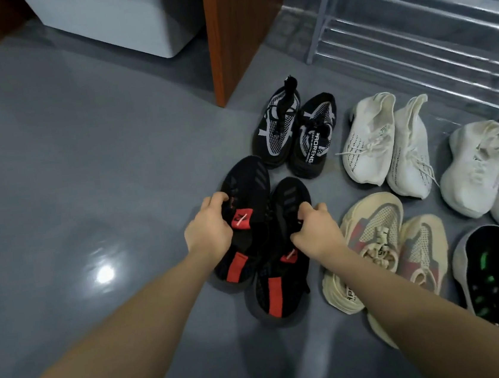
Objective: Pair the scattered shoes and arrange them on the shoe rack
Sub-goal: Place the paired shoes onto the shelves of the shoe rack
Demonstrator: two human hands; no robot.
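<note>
Your fingers [216, 199] on the left hand [207, 227] are curled round the collar of the left black-and-red shoe [244, 195], up by its red tongue tab, and your right hand [315, 231] has its fingers hooked into the opening of the right black-and-red shoe [286, 281]. So you've got one shoe in each hand, both gripped at the top. The two sit side by side on the grey floor [67, 153], toes pointing away from you, their inner sides touching; whether the soles are lifted clear, I cannot tell.

Beyond them, just ahead, there's the black-and-grey mesh pair [296, 133], standing together with white lettering on one tongue. To the right of that, the white knit pair [389, 142], laces trailing loose onto the floor. Further right, at the frame edge, a second white pair [482, 171], partly cut off. Beside your right forearm lies the beige pair [385, 245] with grey-red side panels, and your arm crosses over the heel of one of them. Lower right, a black shoe with green marks [488, 273], with another dark shoe next to it mostly out of view.

The metal shoe rack [410, 24] stands at the top right, its chrome rails bare where you can see them. A wooden cabinet leg [234, 35] comes down at top centre, with a white box [117, 20] behind it.
</note>
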